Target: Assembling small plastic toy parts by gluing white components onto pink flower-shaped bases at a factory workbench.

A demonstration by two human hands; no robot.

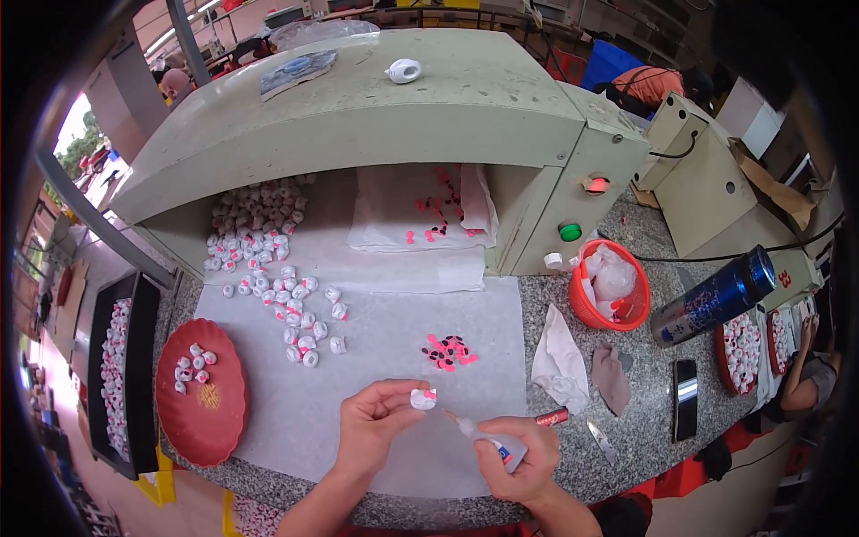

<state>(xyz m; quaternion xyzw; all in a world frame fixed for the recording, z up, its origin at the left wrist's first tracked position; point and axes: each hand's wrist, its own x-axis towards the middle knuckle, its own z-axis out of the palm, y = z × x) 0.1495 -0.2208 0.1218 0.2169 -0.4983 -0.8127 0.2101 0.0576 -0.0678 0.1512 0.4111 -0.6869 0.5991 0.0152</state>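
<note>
Near six o'clock on the desk [626, 421], our left hand [376, 421] pinches a small white piece [421, 399], light and rigid by our judgement, best held by its sides. Our right hand [514, 456] wraps a glue bottle [483, 438], nozzle toward ten o'clock.

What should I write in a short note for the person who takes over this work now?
Left hand: holds one small white piece with a pink bit on it.
Right hand: holds the glue bottle, nozzle aimed at that piece.
Pink parts lie on the white sheet.
Done: a few white pieces on the red plate.
Left: the scattered white pieces.
</note>
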